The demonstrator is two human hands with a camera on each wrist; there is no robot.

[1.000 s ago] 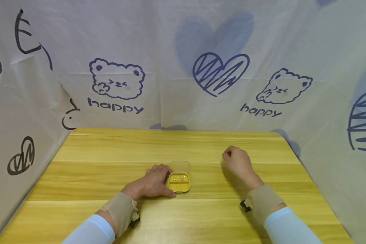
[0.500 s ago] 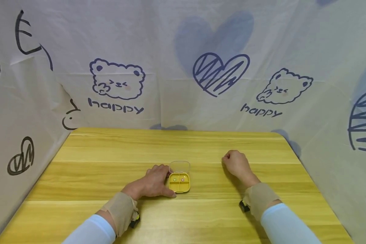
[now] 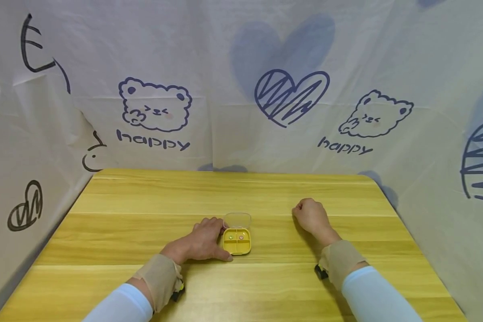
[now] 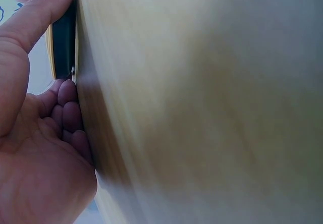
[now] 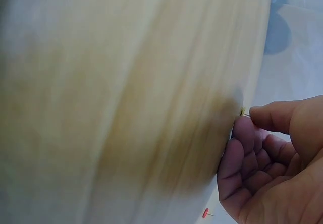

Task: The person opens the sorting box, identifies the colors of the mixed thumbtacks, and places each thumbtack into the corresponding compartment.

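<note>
A small yellow pill box (image 3: pixel 236 248) lies on the table with its clear lid (image 3: pixel 237 219) raised at the back. Two tiny pieces, one greenish (image 3: pixel 231 237) and one pinkish (image 3: pixel 241 237), sit in its two back compartments. My left hand (image 3: pixel 201 240) holds the box from the left, thumb at the front edge, a finger by the back corner. The box's side (image 4: pixel 63 42) looks dark in the left wrist view. My right hand (image 3: pixel 311 217) is low at the table, farther right. Thumb and index finger pinch a yellow-headed thumbtack (image 5: pixel 243 111) in the right wrist view.
A red thumbtack (image 5: pixel 205 213) lies beside the right hand in the right wrist view; the hand hides that spot in the head view. The wood-grain table (image 3: pixel 265 286) ends at a printed cloth (image 3: pixel 225 147) behind and at both sides.
My right hand has come slightly nearer and its fingers have drawn in, mostly in the first half second. My left hand and the pill box keep their places.
</note>
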